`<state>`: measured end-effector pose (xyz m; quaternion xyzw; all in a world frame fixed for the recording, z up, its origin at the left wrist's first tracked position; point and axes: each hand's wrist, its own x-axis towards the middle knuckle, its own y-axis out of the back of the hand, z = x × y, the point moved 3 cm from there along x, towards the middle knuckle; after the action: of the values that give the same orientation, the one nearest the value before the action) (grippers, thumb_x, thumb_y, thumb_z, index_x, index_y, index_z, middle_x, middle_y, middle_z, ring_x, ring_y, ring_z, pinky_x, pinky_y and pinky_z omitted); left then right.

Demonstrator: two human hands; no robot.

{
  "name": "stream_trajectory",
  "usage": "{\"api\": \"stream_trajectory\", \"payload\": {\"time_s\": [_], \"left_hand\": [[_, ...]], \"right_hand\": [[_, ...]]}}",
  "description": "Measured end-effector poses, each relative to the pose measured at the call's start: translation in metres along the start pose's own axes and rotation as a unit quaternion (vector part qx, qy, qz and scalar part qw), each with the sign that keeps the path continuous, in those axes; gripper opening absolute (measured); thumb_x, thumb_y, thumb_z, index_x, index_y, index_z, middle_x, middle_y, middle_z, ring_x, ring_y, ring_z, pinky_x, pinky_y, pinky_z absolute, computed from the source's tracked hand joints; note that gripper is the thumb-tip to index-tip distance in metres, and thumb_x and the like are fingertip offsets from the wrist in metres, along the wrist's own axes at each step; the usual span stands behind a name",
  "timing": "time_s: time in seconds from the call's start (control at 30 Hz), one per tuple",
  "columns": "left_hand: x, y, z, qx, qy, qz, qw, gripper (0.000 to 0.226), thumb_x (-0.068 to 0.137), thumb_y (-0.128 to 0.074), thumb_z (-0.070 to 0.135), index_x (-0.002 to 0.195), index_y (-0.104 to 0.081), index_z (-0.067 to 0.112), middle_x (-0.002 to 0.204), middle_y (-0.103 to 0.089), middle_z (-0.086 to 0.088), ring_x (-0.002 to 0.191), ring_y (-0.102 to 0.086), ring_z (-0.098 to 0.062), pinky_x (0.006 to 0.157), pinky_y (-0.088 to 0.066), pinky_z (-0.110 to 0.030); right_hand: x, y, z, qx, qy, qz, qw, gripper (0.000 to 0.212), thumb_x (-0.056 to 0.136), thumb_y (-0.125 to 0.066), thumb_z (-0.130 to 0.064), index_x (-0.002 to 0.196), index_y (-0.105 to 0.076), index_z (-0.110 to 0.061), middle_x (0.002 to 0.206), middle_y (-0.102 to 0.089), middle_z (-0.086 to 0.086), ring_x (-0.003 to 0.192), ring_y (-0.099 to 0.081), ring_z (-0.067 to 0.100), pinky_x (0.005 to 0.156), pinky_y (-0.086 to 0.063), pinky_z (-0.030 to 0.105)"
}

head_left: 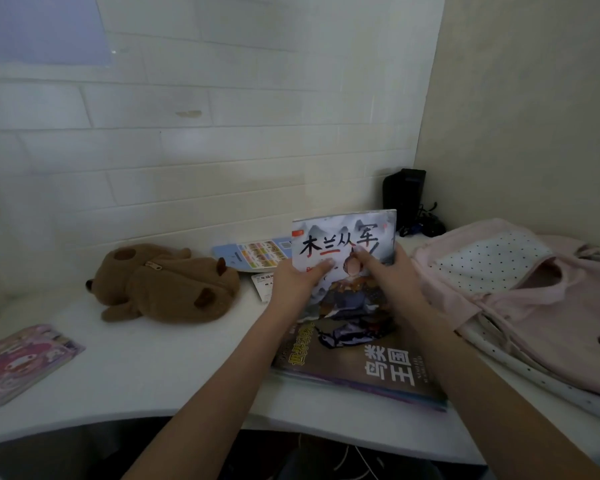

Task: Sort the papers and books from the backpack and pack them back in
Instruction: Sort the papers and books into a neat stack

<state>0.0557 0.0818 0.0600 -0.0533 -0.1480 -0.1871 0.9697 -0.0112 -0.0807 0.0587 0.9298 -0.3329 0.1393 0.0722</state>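
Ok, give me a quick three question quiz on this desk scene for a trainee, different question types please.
1. True or false: both hands hold the picture book upright.
2. What lies right of the book stack? A) pink backpack B) plush bear C) spiral notebook
3. Fill in: the plush bear lies ___ of the left hand.

Key: 1 true; 2 A, the pink backpack; 3 left. The right hand grips the book's right edge.

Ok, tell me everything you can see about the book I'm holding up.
The book is a thin, glossy picture book with black brush-style Chinese title characters over misty grey mountains and a figure. It is tilted up, its bottom edge resting on the stack of books. The left hand and right hand grip its sides.
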Motion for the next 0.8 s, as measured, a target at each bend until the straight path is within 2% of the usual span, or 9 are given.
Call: {"api": "stream_trajectory", "payload": {"time_s": [0.1,0.2,0.27,0.37,0.43,0.5,0.67,0.73,0.8], "left_hand": [[-0.015,-0.009,0.018,-0.044,0.015,-0.053,0.998,0.008,0.082,-0.069,0.033,0.079,-0.068,0.026,0.075,-0.074,0.012,0.069,-0.069,-0.003,0.064,-0.055,-0.026],[-0.026,-0.007,0.030,-0.064,0.130,-0.298,0.944,0.065,0.073,-0.038,0.077,0.095,-0.073,0.027,0.104,-0.072,-0.010,0.100,-0.067,-0.033,0.083,-0.055,-0.048],[-0.026,0.005,0.041,-0.121,0.182,-0.391,0.894,0.085,0.065,-0.026,0.086,0.107,-0.071,0.027,0.116,-0.067,-0.013,0.110,-0.061,-0.038,0.085,-0.054,-0.051],[-0.019,0.022,0.036,-0.097,0.220,-0.302,0.923,0.085,0.068,-0.032,0.083,0.115,-0.063,0.020,0.105,-0.071,-0.013,0.090,-0.070,-0.031,0.065,-0.058,-0.039],[-0.015,0.026,0.021,0.133,0.158,-0.227,0.952,0.054,0.086,-0.052,0.056,0.122,-0.052,0.017,0.098,-0.070,-0.009,0.077,-0.069,-0.021,0.065,-0.058,-0.037],[-0.017,0.023,0.001,0.370,0.087,-0.235,0.895,0.038,0.091,-0.056,0.028,0.122,-0.046,0.011,0.110,-0.063,-0.011,0.091,-0.064,-0.022,0.080,-0.055,-0.040],[-0.001,0.027,-0.020,0.659,0.025,-0.174,0.731,0.043,0.092,-0.038,0.039,0.130,-0.042,0.019,0.115,-0.060,-0.008,0.100,-0.058,-0.025,0.079,-0.047,-0.035],[0.012,0.032,-0.016,0.662,-0.020,-0.106,0.742,0.032,0.094,-0.037,0.036,0.116,-0.054,0.020,0.108,-0.063,-0.005,0.088,-0.059,-0.022,0.069,-0.046,-0.032],[0.028,0.041,-0.016,0.642,-0.039,-0.045,0.765,0.022,0.095,-0.040,0.027,0.103,-0.058,0.018,0.101,-0.063,-0.004,0.079,-0.054,-0.020,0.063,-0.042,-0.031]], "right_hand": [[0.016,0.007,-0.024,0.041,0.019,0.044,0.998,0.030,0.096,-0.046,-0.044,0.100,-0.063,-0.019,0.097,-0.069,0.002,0.091,-0.065,0.014,0.080,-0.053,0.033],[0.027,0.016,-0.048,-0.070,0.089,-0.027,0.993,0.035,0.095,-0.049,-0.041,0.070,-0.068,-0.026,0.067,-0.068,-0.006,0.065,-0.063,0.005,0.065,-0.049,0.020],[0.031,0.015,-0.049,-0.169,0.088,-0.103,0.976,0.043,0.091,-0.052,-0.048,0.070,-0.069,-0.015,0.066,-0.067,0.005,0.062,-0.060,0.008,0.062,-0.045,0.021],[0.027,-0.004,-0.033,-0.290,0.070,-0.183,0.937,0.042,0.091,-0.050,-0.051,0.064,-0.062,-0.021,0.058,-0.056,-0.008,0.058,-0.052,0.002,0.064,-0.038,0.023],[0.015,-0.021,-0.010,-0.392,0.079,-0.227,0.888,0.034,0.090,-0.048,-0.052,0.073,-0.058,-0.024,0.067,-0.055,-0.012,0.065,-0.053,0.007,0.065,-0.040,0.026],[0.001,-0.035,0.014,-0.450,0.093,-0.274,0.845,0.024,0.090,-0.046,-0.053,0.086,-0.051,-0.030,0.078,-0.056,-0.010,0.070,-0.054,0.010,0.061,-0.041,0.026],[-0.001,-0.043,0.033,-0.503,0.175,-0.264,0.805,0.025,0.088,-0.047,-0.055,0.095,-0.050,-0.031,0.106,-0.055,-0.005,0.097,-0.049,0.015,0.079,-0.041,0.036],[0.008,-0.042,0.031,-0.502,0.170,-0.274,0.803,0.028,0.088,-0.047,-0.057,0.097,-0.054,-0.031,0.115,-0.056,-0.005,0.107,-0.047,0.016,0.086,-0.041,0.039],[0.020,-0.039,0.026,-0.451,0.133,-0.269,0.841,0.026,0.092,-0.045,-0.052,0.098,-0.057,-0.029,0.116,-0.059,-0.005,0.106,-0.053,0.016,0.085,-0.044,0.035]]}}
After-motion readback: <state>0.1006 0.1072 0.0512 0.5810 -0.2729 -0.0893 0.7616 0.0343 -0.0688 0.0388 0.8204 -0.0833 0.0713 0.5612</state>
